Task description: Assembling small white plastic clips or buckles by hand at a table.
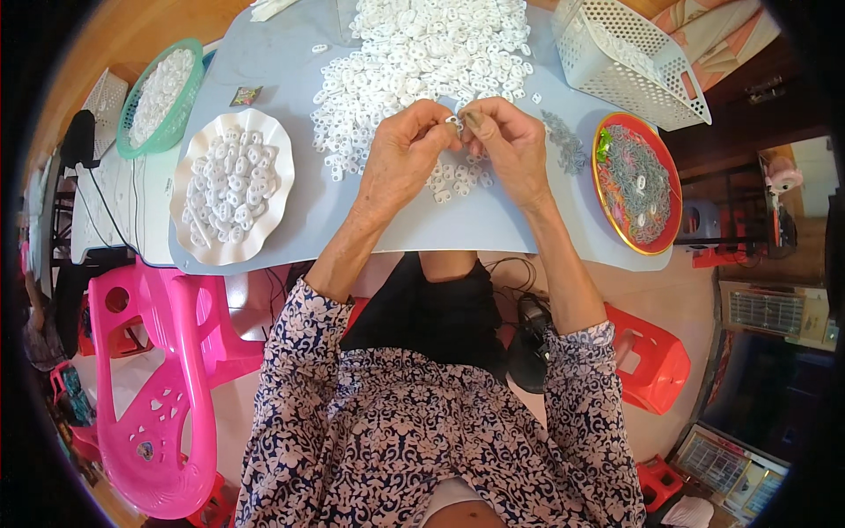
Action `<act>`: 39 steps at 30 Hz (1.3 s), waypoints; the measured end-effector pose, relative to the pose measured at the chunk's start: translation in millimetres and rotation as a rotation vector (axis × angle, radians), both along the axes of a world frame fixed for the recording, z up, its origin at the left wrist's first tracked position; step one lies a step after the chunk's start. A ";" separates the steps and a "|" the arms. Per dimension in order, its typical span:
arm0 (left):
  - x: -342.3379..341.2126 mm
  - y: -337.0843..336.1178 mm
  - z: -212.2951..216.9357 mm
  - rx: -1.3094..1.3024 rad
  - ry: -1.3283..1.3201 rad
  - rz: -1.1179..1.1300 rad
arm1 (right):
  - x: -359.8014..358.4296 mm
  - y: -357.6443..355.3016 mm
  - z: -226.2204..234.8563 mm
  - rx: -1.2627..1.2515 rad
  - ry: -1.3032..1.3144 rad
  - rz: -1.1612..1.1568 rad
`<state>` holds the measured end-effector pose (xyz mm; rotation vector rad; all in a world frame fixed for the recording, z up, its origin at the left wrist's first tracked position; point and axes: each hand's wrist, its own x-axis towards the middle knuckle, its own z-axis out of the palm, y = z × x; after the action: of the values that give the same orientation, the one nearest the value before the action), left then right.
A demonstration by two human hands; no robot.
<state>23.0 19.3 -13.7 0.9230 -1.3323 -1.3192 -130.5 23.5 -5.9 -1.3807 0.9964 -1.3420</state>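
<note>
My left hand point(407, 150) and my right hand point(508, 141) meet above the grey table top point(475, 224), fingertips pinched together on one small white plastic piece point(452, 121). Behind the hands lies a big heap of the same white pieces point(422, 53), and a few loose ones point(458, 176) lie under my palms. A white scalloped plate point(195, 231) with several finished white pieces stands to the left. A red plate point(666, 198) of thin grey metal parts stands to the right, with a small strip of grey parts point(563, 141) beside my right hand.
A green basket point(132, 150) of white pieces sits far left. A white perforated basket point(634, 62) lies tipped at the back right. A pink plastic chair point(167, 370) stands at my left and red stools point(651, 356) at my right. Black cables hang under the table edge.
</note>
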 end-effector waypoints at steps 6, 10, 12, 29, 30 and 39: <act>-0.9 -0.4 3.7 0.021 0.066 -0.018 | 2.7 -1.3 -3.6 0.025 -0.027 0.015; 1.5 0.8 10.3 0.034 -0.024 -0.001 | 5.8 -3.4 -6.3 -0.014 -0.043 0.007; 5.4 1.0 12.8 0.051 -0.133 -0.007 | 2.9 -5.3 -5.6 -0.020 -0.028 0.001; 15.4 12.3 4.6 -0.708 -0.853 0.021 | -14.0 -23.4 -5.1 0.060 0.103 0.174; 14.3 11.7 4.7 -0.690 -0.806 0.056 | -15.4 -22.2 -5.4 0.058 0.101 0.179; -0.8 10.6 13.8 0.145 0.099 0.082 | -19.1 -14.2 2.1 0.123 -0.151 0.191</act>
<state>22.2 29.9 0.1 0.9869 -1.1233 -1.3937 -149.7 9.3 -3.7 -1.2303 0.8107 -1.2035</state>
